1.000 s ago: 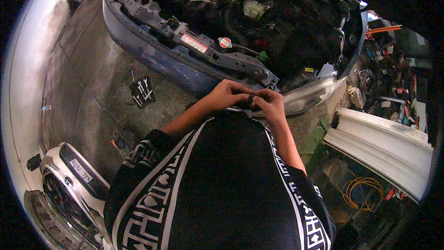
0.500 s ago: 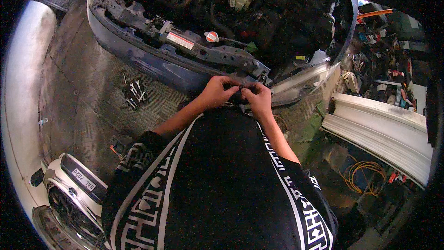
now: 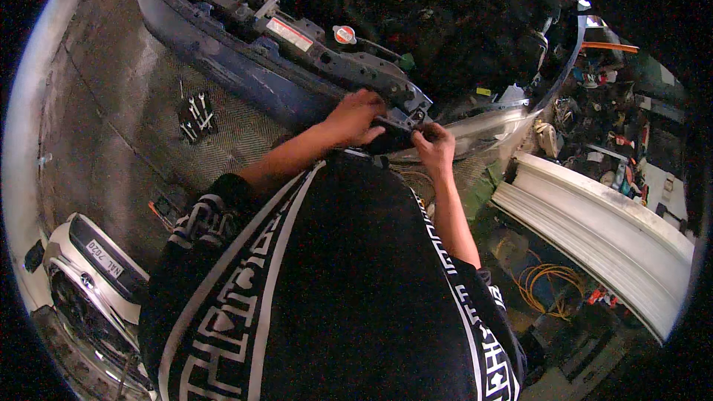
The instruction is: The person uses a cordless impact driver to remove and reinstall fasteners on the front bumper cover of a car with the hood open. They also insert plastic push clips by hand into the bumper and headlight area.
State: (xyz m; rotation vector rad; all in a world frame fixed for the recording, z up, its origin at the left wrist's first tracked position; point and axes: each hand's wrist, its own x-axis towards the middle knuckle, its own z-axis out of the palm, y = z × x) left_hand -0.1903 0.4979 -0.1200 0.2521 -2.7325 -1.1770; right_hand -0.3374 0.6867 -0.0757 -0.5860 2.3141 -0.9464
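Note:
At the front of a car with its engine bay exposed, my left hand [image 3: 358, 119] rests over the upper edge of the dark blue bumper [image 3: 252, 93]. Its thumb stands apart from the fingers, with no held thing visible between them. My right hand [image 3: 436, 144] is close by, at the inner end of the clear headlight [image 3: 486, 130]. Its thumb and fingers are pinched together; whatever they hold is too small and dark to name. Between both hands lies a dark gap by the radiator support [image 3: 327, 59], which carries a label and a round radiator cap [image 3: 344, 34].
Several wrenches [image 3: 196, 115] lie on the patterned floor at left. A white car [image 3: 100, 252] stands at lower left. To the right are a long white panel [image 3: 594, 215], a coiled orange hose [image 3: 551, 287] and a cluttered heap of tools and parts [image 3: 609, 148].
My hands, together at the bumper edge before, have moved apart: the left up and leftward with its thumb spread, the right toward the headlight. The view has shifted slightly.

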